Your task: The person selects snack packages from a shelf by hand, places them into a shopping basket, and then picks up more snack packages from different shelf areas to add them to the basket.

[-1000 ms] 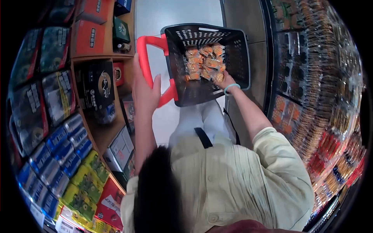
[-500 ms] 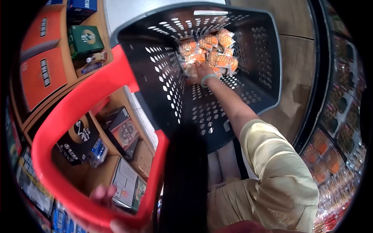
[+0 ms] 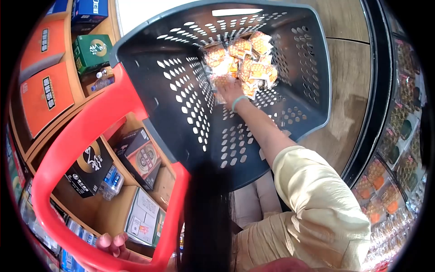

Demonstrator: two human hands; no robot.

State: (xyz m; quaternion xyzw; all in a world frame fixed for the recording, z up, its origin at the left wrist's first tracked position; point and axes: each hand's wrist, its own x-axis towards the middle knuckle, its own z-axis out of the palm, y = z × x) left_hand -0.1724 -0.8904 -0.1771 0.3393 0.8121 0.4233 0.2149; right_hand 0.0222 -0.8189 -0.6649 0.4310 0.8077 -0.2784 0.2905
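Note:
A dark grey shopping basket with perforated walls lies open in front of me, its big red handle out to the left. Several orange-and-clear snack packets are piled at its far end. My right hand, a pale green band on its wrist, reaches in and grips a packet at the near left of the pile. At the lower left my left hand is wrapped round the bottom of the red handle, fingertips showing above it; part of the hand is hidden behind the handle.
Wooden shelves on the left hold orange boxes, a green box, a dark box and small bottles. A black-edged display with packaged goods runs down the right. Dark hair hangs in the lower middle.
The basket and handle appear slightly further left and larger in view. My right hand has moved slightly down by the same packets. The left fingers have shifted a little down and left.

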